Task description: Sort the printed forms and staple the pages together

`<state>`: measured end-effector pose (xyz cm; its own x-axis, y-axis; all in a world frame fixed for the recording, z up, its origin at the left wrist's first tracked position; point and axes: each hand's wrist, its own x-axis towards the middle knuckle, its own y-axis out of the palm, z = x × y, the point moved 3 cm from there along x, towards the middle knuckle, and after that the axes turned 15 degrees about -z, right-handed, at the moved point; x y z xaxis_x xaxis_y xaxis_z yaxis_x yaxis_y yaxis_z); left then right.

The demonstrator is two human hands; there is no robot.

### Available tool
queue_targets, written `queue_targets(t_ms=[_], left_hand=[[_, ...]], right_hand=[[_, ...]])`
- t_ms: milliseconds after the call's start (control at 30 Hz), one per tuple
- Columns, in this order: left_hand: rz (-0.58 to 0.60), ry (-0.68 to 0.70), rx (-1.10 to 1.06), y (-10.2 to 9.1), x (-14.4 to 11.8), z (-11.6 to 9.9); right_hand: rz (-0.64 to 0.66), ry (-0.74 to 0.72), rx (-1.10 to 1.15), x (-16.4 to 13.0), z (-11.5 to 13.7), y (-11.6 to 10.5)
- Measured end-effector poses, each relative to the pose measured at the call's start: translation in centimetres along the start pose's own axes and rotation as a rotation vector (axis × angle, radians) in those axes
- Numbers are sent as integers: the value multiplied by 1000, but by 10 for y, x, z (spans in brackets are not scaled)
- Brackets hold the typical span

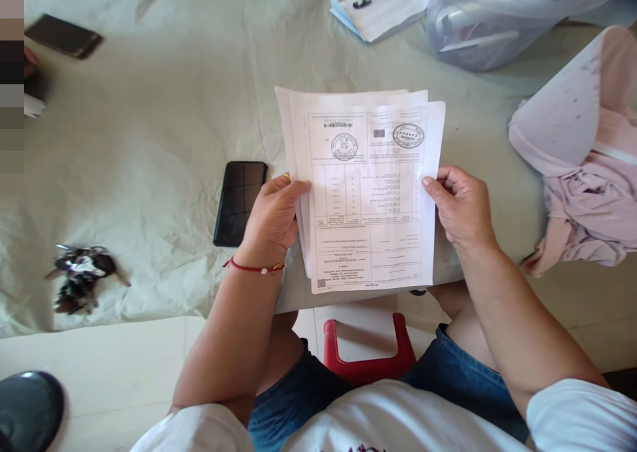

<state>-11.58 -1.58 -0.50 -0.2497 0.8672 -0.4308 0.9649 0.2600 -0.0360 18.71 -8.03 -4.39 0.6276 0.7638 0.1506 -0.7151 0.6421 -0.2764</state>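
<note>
Papers (371, 200) lie between left grip (273, 212) and right grip (464, 205) — both pinching

Your sheets (368, 193) are smooth, matt paper. The phone nearer you (241, 203) looks glossy and glass-like. Your bench (164, 140) looks creased and faintly shiny on top. You also have a smooth, translucent plastic bag (478, 44), matt pink cloth (587, 193), a smooth red plastic stool (361, 370) and blue denim shorts (468, 372).

White shirt (398, 415); red bracelet (249, 268)
</note>
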Motion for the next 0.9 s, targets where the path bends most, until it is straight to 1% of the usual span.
queue_targets(t_ms=[433,667,900], left_hand=[[16,0,-69,-1,2,2],[12,-7,-10,-3,2,0],[30,-13,-28,1,-1,-1]], right_hand=[[-23,-22,1,1,2,-1],[-46,-25,7,3,6,-2],[-46,11,2,2,6,-1]])
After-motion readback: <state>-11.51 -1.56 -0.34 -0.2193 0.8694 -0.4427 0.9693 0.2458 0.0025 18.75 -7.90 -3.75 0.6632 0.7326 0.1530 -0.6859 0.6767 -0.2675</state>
